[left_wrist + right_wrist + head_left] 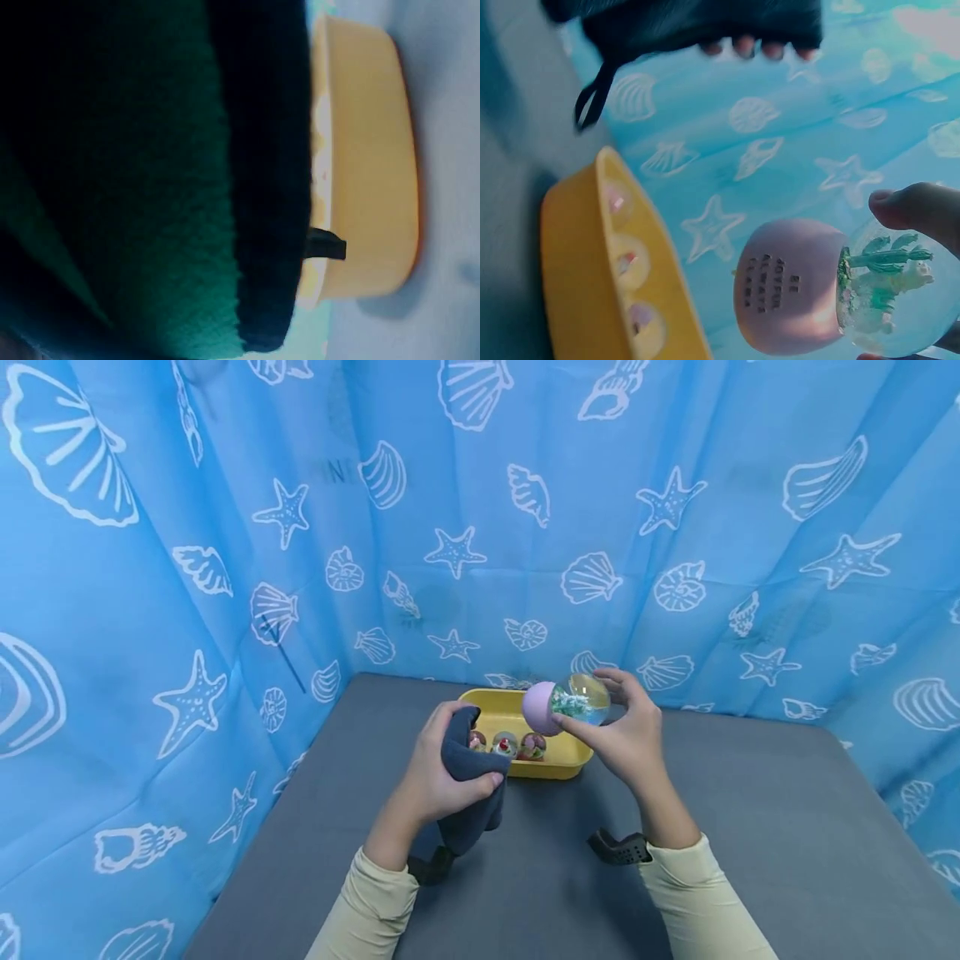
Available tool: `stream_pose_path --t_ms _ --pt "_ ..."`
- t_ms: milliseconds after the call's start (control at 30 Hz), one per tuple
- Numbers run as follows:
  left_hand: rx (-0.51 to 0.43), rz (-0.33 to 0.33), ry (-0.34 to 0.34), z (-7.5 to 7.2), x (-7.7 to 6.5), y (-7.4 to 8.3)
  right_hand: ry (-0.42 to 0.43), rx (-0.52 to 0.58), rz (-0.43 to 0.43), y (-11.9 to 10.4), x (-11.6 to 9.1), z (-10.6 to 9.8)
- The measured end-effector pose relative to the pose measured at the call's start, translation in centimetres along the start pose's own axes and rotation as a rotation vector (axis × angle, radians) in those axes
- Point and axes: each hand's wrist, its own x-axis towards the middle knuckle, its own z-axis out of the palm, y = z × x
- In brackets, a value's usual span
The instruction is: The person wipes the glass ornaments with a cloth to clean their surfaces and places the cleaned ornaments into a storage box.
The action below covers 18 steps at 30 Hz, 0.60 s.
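Note:
My right hand (628,727) grips a snow globe (885,292) by its clear ball, tilted on its side above the yellow tray. Its rounded pink base (787,289) points left and carries stamped lettering; green cactus shapes and a pale figure show inside the glass. Bunched in my left hand (438,777) is a dark blue cloth (468,760), held to the left of the globe and apart from it. The cloth overlaps the tray's left end in the head view and fills most of the left wrist view. A small loop (596,97) hangs from its edge.
The yellow tray (551,771) stands on the grey table (720,827), near the back. Several small globes (505,745) lie in a row inside it. Behind and left hangs a blue curtain (480,610) with white shells and starfish. Black bands (618,847) sit at both wrists.

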Motion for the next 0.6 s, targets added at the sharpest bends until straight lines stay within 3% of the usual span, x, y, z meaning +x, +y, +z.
stream_pose_path --t_ms 200,367,467,600 --pt "0.132 -0.011 -0.056 -0.5 0.2 -0.8 -0.052 -0.042 0.010 2.1 1.2 1.1" --pt "0.234 -0.039 -0.162 -0.4 0.1 -1.8 -0.115 -0.126 0.027 3.6 2.3 1.7" --pt "0.339 -0.056 -0.248 0.2 -0.2 -2.4 -0.168 -0.171 0.040 4.1 2.6 2.0" --pt "0.533 -0.020 -0.347 1.5 -0.3 -3.1 -0.225 -0.225 0.053 4.5 2.9 2.4"
